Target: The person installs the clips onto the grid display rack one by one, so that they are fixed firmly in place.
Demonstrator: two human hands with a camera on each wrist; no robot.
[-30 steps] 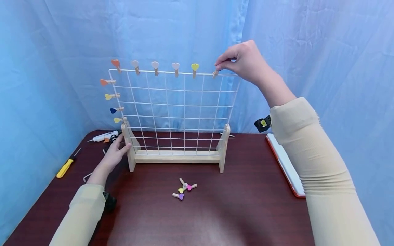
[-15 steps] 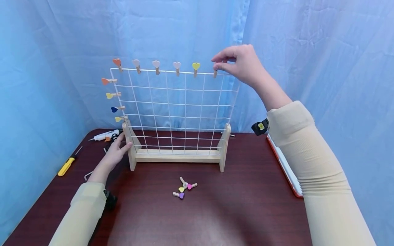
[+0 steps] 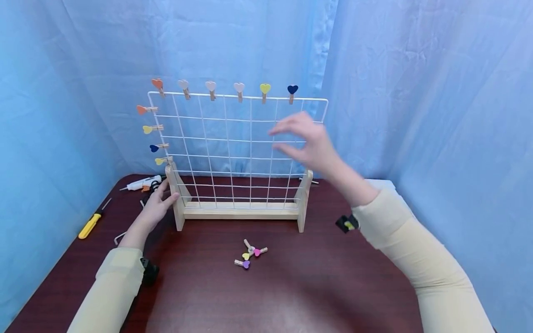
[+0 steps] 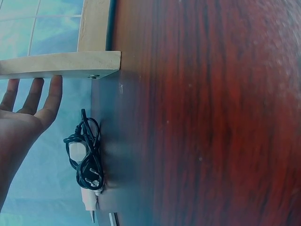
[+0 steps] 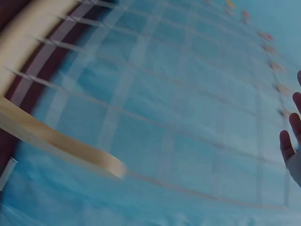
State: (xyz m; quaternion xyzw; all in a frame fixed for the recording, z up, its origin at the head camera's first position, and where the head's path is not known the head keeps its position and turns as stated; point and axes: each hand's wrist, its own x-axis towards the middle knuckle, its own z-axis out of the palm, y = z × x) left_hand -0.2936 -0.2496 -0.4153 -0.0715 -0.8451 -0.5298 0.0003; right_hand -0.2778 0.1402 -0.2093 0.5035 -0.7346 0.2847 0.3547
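A white wire grid (image 3: 250,140) stands upright in a wooden base (image 3: 241,214). Heart-topped clothespins line its top rail and left side; the rightmost one on top is a dark blue clothespin (image 3: 292,90). My right hand (image 3: 308,141), blurred, hovers in front of the grid's right part with fingers and thumb apart, holding nothing. My left hand (image 3: 156,208) rests against the base's left upright (image 3: 177,199); in the left wrist view its straight fingertips (image 4: 56,82) touch the wooden upright (image 4: 61,65). Several loose clothespins (image 3: 246,264) lie on the table before the base.
Behind the left hand lie a white glue gun (image 3: 141,184) with a black cord (image 4: 89,155) and a yellow screwdriver (image 3: 89,226). A hex key (image 3: 119,238) is near the left forearm. A white case (image 3: 381,184) sits behind the right sleeve; a bolt (image 3: 310,181) lies beyond the base.
My right hand has let go of the dark blue clothespin, which stays clipped upright on the top rail, and has dropped down in front of the grid. The left hand has not moved.
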